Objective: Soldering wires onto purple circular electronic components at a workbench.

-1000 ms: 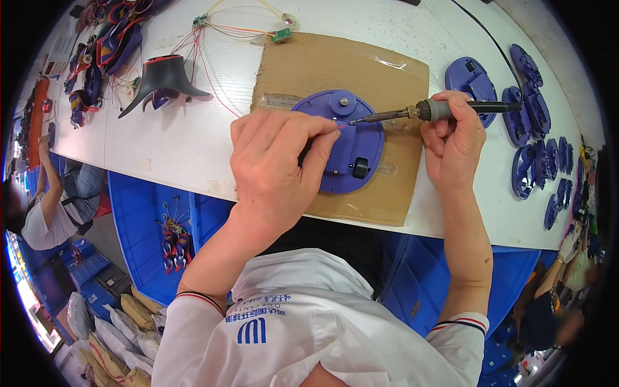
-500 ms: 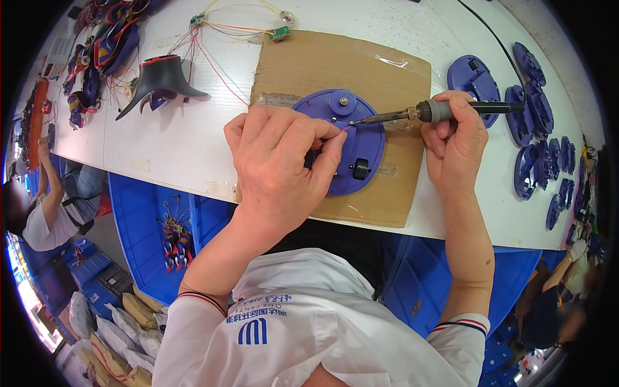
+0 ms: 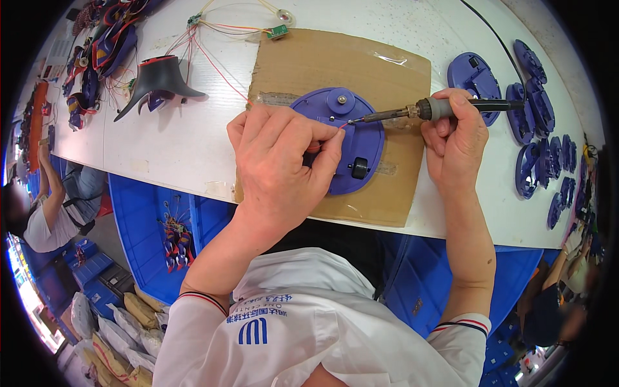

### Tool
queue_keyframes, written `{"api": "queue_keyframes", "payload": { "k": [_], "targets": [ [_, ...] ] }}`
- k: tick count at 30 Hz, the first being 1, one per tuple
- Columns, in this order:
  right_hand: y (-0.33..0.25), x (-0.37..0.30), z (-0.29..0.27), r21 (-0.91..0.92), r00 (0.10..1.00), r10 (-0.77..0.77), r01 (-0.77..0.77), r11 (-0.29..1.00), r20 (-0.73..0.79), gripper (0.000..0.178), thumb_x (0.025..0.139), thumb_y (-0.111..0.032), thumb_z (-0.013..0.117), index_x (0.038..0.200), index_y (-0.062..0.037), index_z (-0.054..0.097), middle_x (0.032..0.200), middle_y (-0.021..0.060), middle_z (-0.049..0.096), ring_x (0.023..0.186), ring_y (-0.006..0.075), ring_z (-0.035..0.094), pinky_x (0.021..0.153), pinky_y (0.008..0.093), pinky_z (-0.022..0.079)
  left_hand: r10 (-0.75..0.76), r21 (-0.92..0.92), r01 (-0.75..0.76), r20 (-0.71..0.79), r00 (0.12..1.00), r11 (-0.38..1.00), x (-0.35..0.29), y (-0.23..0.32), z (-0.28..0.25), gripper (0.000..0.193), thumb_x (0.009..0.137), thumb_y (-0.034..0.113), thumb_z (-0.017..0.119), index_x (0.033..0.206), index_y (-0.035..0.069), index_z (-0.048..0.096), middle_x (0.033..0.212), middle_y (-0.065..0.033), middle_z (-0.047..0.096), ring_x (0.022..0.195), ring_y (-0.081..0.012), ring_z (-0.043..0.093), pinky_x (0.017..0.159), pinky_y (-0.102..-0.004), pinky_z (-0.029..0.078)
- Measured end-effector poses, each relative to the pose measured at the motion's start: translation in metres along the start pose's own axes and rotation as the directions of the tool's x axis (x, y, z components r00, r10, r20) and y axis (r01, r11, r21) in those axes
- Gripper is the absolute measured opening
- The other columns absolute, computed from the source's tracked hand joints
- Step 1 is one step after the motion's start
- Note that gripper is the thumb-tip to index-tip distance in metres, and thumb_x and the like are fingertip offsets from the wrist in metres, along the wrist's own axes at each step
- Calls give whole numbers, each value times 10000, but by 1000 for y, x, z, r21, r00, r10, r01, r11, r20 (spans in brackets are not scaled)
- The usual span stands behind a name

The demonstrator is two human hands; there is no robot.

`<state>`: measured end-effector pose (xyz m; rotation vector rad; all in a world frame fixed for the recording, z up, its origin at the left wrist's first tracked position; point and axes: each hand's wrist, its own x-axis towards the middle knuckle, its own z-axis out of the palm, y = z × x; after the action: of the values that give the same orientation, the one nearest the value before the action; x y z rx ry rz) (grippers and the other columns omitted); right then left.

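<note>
A purple oval plastic base (image 3: 365, 138) with a black wheel (image 3: 360, 168) and a round raised post lies on a cardboard sheet (image 3: 342, 61). My left hand (image 3: 277, 151) is closed over the base's left side, pinching a thin red wire (image 3: 342, 125) between thumb and forefinger. In my right hand (image 3: 459, 138) is a soldering iron (image 3: 438, 109), held like a pen and pointing left. Its tip meets the wire's end, or comes very close to it, at a small metal spot on the base. My left hand hides part of the base.
A black flared shell (image 3: 161, 80) with wires leading to a small green circuit board (image 3: 278, 31) stands at the left. Several purple bases (image 3: 474, 80) lie at the right, under the iron's black cable (image 3: 493, 32). Blue bins (image 3: 145, 232) sit below the table edge. Another person (image 3: 55, 200) works at far left.
Almost nothing differs. The purple base and the iron's tip have shifted very slightly left; both hands keep their holds.
</note>
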<state>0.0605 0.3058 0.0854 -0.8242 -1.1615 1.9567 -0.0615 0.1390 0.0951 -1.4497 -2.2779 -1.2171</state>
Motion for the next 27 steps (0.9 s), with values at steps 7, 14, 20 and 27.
{"api": "queue_keyframes", "payload": {
  "k": [7,14,20,27],
  "targets": [
    [0,0,-1,36,1000,20,-20,999,-2,187,889,-182,499,868,-24,597,524,-8,397,379,39,224,358,164,195,-5,-15,5,6,1000,1000,-2,-2,-1,180,648,-2,686,641,123,557,589,56,453,633,-129,390,732,-268,299],
    [0,-1,2,25,1000,29,-29,999,-6,177,887,-169,490,881,-26,593,539,-3,403,383,40,233,366,163,197,-11,-26,11,9,1000,1000,-1,0,0,175,650,-1,684,644,122,560,588,56,452,631,-127,387,726,-264,299],
    [1,-1,2,-10,1000,6,-6,1000,-21,163,882,-154,484,900,-26,583,559,3,410,393,40,243,375,162,199,-21,-29,22,19,1000,999,-1,-1,0,171,652,-3,680,650,123,564,591,53,446,631,-126,388,720,-261,300],
    [0,-1,-2,-26,1000,-6,7,1000,19,163,873,-139,467,925,-24,569,585,9,428,405,44,262,391,163,213,-19,-31,20,21,1000,999,0,-1,1,169,653,-6,676,656,123,567,594,49,436,629,-126,387,712,-258,302]
  ]
}}
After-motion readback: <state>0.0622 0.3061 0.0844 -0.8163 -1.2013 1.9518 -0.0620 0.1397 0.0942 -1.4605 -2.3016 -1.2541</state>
